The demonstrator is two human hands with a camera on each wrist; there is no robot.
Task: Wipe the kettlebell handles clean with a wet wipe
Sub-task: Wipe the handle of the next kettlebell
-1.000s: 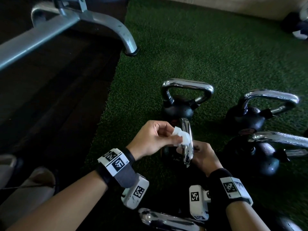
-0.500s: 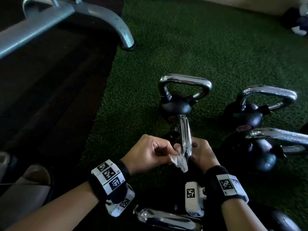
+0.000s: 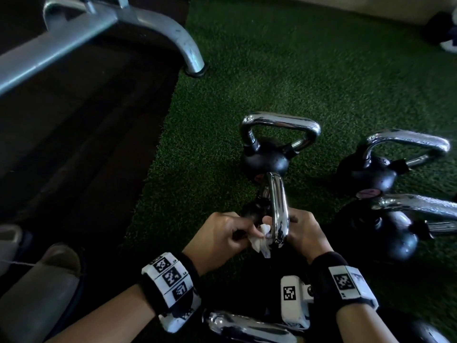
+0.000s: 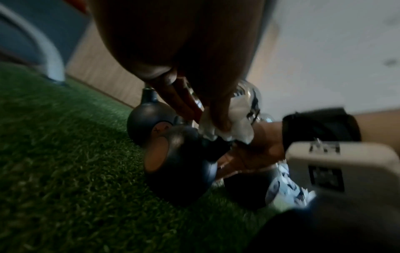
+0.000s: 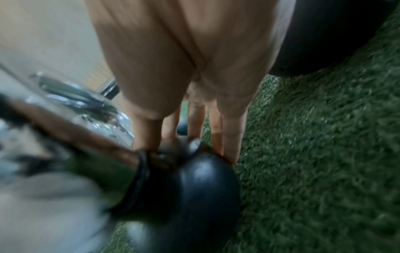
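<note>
A black kettlebell [image 5: 205, 179] is tipped toward me on green turf, its chrome handle [image 3: 279, 204] pointing up. My left hand [image 3: 249, 231] pinches a crumpled white wet wipe [image 3: 259, 240] against the near, lower end of that handle. The left wrist view shows the wipe [image 4: 227, 130] bunched under the fingers just above the ball [image 4: 179, 162]. My right hand [image 3: 294, 221] holds the kettlebell from the right side. In the right wrist view its fingertips [image 5: 229, 154] and thumb sit on the ball where the handle joins it.
Other chrome-handled kettlebells stand close: one right behind [image 3: 272, 154], two at the right [image 3: 371, 169] [image 3: 395, 231], and a handle [image 3: 247, 325] under my wrists. A grey bench leg [image 3: 188, 50] ends at the turf edge. Dark rubber flooring [image 3: 74, 144] lies left.
My left hand has slid the wipe down the handle, from near its top to its near lower end. The right hand has stayed on the kettlebell.
</note>
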